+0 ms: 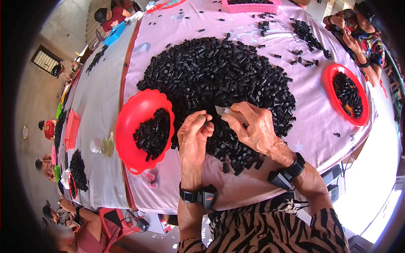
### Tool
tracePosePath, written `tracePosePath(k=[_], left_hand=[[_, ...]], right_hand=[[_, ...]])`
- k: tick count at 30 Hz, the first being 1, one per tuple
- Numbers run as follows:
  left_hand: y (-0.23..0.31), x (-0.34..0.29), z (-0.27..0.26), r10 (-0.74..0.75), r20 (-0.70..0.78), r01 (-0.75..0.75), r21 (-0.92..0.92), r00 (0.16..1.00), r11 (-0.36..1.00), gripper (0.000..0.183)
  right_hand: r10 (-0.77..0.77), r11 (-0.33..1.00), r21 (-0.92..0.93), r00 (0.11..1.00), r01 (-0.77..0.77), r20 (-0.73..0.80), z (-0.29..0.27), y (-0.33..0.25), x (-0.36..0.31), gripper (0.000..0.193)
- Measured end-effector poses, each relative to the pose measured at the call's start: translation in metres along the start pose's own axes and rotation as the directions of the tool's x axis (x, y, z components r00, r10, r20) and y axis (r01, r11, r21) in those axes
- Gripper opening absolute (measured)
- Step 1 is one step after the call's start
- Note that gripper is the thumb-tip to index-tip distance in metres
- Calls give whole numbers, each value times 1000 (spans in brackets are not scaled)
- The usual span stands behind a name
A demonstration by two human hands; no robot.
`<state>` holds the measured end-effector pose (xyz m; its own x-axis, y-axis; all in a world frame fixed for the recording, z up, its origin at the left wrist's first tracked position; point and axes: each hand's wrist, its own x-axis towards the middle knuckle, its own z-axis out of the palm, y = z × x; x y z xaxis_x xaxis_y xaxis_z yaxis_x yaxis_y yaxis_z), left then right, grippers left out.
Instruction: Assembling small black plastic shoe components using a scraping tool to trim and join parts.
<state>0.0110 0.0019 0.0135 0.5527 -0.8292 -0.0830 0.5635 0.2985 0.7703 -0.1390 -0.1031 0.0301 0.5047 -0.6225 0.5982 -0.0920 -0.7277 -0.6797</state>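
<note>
A wide heap of small black cylindrical pieces (219, 71) lies on the pale pink tablecloth before me. At the heap's near side, my left hand (194, 134) is closed in a pinch, with a small black piece (206, 123) partly showing between thumb and fingers. Just to its right, my right hand (255, 126) pinches a thin flat blade (220, 110) with a pale, shiny surface. The blade's free end points toward the left hand, a little apart from it. Fingers cover the rest of both held things.
Left of my left hand stands a red scalloped tray (128, 126) partly filled with black pieces. A red oval tray (366, 107) of similar pieces is at right, and a pink basket (253, 7) at the far edge. Other people sit along both sides.
</note>
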Motion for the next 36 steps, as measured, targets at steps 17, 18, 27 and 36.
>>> tracePosePath(k=[17, 18, 27, 36], left_hand=[[-4, 1, -2, -26, -64, 30, 51, 998, 998, 19], [-4, 1, -3, -31, -41, 32, 24, 999, 999, 21], [-3, -2, 6, 7, 22, -6, -40, 1000, 999, 27], [-6, 2, -7, -12, 113, 22, -86, 994, 996, 26]], right_hand=[[-18, 1000, -14, 993, 20, 120, -1, 2, -2, 23], [-17, 1000, -15, 991, 19, 131, -1, 2, -2, 23], [-41, 999, -22, 988, 45, 149, -2, 3, -3, 24], [-148, 989, 13, 976, 148, 160, -1, 0, -2, 20]])
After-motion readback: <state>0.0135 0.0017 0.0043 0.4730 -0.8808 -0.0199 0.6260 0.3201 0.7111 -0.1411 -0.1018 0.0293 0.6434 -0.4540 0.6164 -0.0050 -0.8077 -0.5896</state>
